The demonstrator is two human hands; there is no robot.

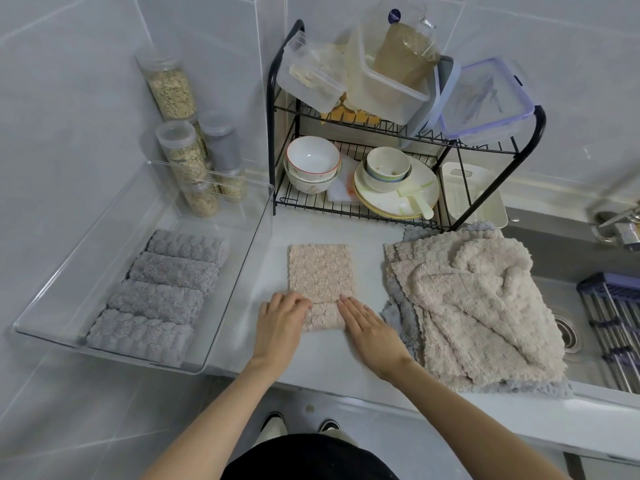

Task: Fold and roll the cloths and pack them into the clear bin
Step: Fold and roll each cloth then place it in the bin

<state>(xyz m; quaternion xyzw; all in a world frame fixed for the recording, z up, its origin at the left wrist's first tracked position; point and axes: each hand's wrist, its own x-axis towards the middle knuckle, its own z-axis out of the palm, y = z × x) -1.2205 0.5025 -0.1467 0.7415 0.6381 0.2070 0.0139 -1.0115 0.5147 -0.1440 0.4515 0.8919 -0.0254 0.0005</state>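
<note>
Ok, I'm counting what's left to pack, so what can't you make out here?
- Head view: how many cloths the unfolded pile holds; overlapping layers hide each other.
- Near end of the beige cloth: partly under the left hand and right hand; whether the left hand pinches or only presses is hidden by its back.
- Tap: cut off by the right edge.

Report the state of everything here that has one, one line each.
clear bin: open-topped, four rolls inside.
grey rolled cloths: rolled, packed side by side.
beige cloth: folded into a strip, near end rolled up.
left hand: fingers curled on the rolled end.
right hand: fingers straight, touching the rolled end.
cloth pile: unfolded, heaped beside the sink.
blue-rimmed box: lid on.
</note>
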